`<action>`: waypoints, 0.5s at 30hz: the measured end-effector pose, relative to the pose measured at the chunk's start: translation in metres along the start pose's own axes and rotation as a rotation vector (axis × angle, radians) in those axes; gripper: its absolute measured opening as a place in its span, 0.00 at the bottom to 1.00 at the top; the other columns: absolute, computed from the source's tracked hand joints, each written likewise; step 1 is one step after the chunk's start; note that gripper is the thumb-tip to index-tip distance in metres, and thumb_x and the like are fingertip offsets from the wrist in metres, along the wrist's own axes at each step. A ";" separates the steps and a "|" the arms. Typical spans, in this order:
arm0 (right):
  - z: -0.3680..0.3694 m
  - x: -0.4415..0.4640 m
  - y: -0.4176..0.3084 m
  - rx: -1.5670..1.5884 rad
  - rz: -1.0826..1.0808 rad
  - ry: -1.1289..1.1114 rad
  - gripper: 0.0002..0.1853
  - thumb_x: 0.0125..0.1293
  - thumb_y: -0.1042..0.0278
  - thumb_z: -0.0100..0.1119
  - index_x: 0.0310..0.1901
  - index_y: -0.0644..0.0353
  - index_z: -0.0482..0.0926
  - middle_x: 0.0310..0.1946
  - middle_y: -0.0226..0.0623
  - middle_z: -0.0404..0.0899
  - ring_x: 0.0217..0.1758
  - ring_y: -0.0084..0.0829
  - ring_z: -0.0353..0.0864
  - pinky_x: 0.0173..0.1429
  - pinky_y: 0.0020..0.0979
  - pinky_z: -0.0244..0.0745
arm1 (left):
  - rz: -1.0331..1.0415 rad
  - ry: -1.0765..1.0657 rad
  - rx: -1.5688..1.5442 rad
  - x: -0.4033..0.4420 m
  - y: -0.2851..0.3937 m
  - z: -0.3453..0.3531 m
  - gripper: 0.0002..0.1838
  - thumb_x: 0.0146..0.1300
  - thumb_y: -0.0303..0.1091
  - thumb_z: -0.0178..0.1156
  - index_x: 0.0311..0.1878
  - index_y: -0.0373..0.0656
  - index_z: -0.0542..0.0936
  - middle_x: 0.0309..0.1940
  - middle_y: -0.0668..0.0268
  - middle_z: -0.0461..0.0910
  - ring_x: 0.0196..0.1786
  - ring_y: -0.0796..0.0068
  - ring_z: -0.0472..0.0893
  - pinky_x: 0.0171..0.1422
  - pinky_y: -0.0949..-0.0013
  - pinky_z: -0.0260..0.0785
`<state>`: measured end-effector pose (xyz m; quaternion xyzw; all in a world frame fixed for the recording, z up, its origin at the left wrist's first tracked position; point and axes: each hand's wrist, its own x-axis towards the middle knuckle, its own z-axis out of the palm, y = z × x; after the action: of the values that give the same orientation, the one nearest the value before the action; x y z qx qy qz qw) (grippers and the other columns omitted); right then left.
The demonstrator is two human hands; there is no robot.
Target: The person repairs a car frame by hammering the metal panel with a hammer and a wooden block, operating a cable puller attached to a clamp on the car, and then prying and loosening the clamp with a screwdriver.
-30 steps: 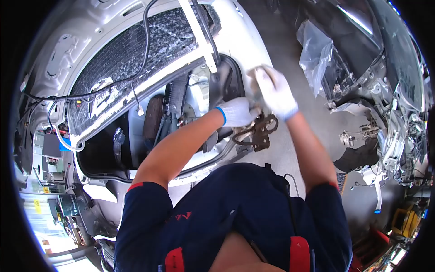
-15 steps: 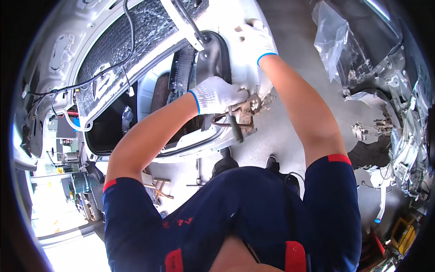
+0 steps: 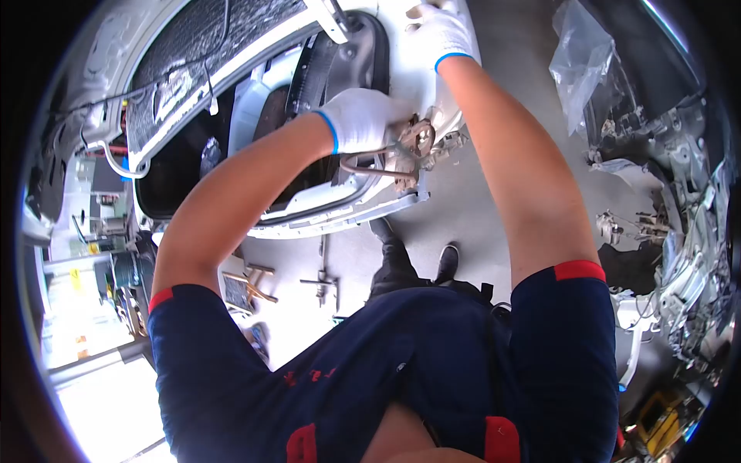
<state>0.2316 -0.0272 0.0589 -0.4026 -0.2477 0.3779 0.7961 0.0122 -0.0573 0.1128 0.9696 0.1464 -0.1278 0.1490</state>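
Note:
My left hand (image 3: 361, 122), in a white knit glove with a blue cuff, is closed against a rusty metal clamp (image 3: 404, 166) at the corner of the white car body. Motion smears its fingertips, and what lies in them is hidden. A curved brown bar (image 3: 359, 169) juts from the clamp below the hand, and a ring-shaped part (image 3: 424, 137) shows beside it. Further forward, my right hand (image 3: 443, 32), gloved alike, rests with fingers apart on the white body panel (image 3: 400, 58).
At left is the raised white tailgate (image 3: 270, 38) with hanging wires. A light bar (image 3: 347, 214) runs along the rear edge of the car. Torn metal parts (image 3: 683, 255) and clear plastic sheeting (image 3: 583, 65) stand at right. A metal stand (image 3: 320, 282) is on the floor.
My view has shifted, so the car and both hands sit higher in it. The dark handle that hung below my left hand no longer shows clearly. Both hands remain at the same places on the car.

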 end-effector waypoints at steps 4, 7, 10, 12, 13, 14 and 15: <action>-0.005 0.012 0.015 -0.161 -0.043 0.055 0.17 0.74 0.63 0.65 0.60 0.57 0.79 0.38 0.37 0.86 0.35 0.26 0.84 0.37 0.34 0.80 | -0.423 -0.086 -0.550 -0.003 0.008 0.000 0.17 0.84 0.44 0.53 0.56 0.44 0.85 0.24 0.61 0.82 0.24 0.65 0.85 0.32 0.57 0.77; 0.002 0.003 -0.007 -0.288 -0.029 0.104 0.17 0.72 0.60 0.67 0.57 0.57 0.82 0.35 0.33 0.86 0.33 0.26 0.84 0.37 0.34 0.80 | -0.153 -0.050 0.005 -0.002 0.014 -0.005 0.15 0.82 0.44 0.56 0.56 0.46 0.85 0.33 0.58 0.87 0.34 0.51 0.88 0.42 0.52 0.80; 0.002 -0.015 -0.015 -0.681 -0.149 0.067 0.16 0.71 0.60 0.68 0.58 0.51 0.85 0.48 0.34 0.83 0.45 0.34 0.83 0.50 0.38 0.79 | 0.178 0.143 0.181 0.001 -0.009 0.014 0.17 0.81 0.46 0.58 0.57 0.45 0.85 0.36 0.52 0.88 0.40 0.43 0.89 0.46 0.51 0.81; -0.009 -0.020 -0.019 -1.395 -0.375 -0.023 0.17 0.69 0.60 0.71 0.59 0.39 0.92 0.74 0.39 0.77 0.70 0.51 0.80 0.77 0.46 0.78 | -0.475 -0.152 -0.577 -0.002 0.018 -0.011 0.19 0.83 0.48 0.56 0.55 0.42 0.86 0.31 0.46 0.86 0.40 0.41 0.88 0.47 0.52 0.80; -0.012 -0.013 -0.013 -1.416 -0.389 -0.002 0.16 0.70 0.56 0.72 0.59 0.38 0.92 0.74 0.38 0.77 0.72 0.50 0.79 0.78 0.46 0.77 | -0.496 -0.118 -0.713 0.000 0.018 -0.011 0.20 0.84 0.48 0.55 0.55 0.42 0.86 0.31 0.44 0.86 0.41 0.41 0.88 0.48 0.52 0.80; -0.007 -0.015 -0.017 -1.440 -0.354 0.018 0.17 0.70 0.55 0.72 0.59 0.38 0.92 0.75 0.37 0.77 0.73 0.50 0.78 0.79 0.46 0.77 | -0.372 -0.042 -0.432 0.001 0.015 -0.006 0.19 0.83 0.48 0.56 0.55 0.42 0.86 0.32 0.45 0.87 0.42 0.41 0.88 0.49 0.51 0.80; -0.001 -0.019 -0.023 -1.464 -0.315 0.036 0.17 0.69 0.53 0.73 0.59 0.38 0.92 0.76 0.37 0.77 0.75 0.50 0.77 0.80 0.45 0.76 | -0.244 0.030 -0.154 -0.001 0.013 -0.001 0.18 0.82 0.47 0.57 0.55 0.43 0.86 0.34 0.46 0.87 0.43 0.41 0.88 0.50 0.51 0.80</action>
<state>0.2302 -0.0520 0.0752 -0.7953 -0.4775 -0.0088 0.3734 0.0157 -0.0691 0.1169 0.9320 0.2747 -0.1189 0.2043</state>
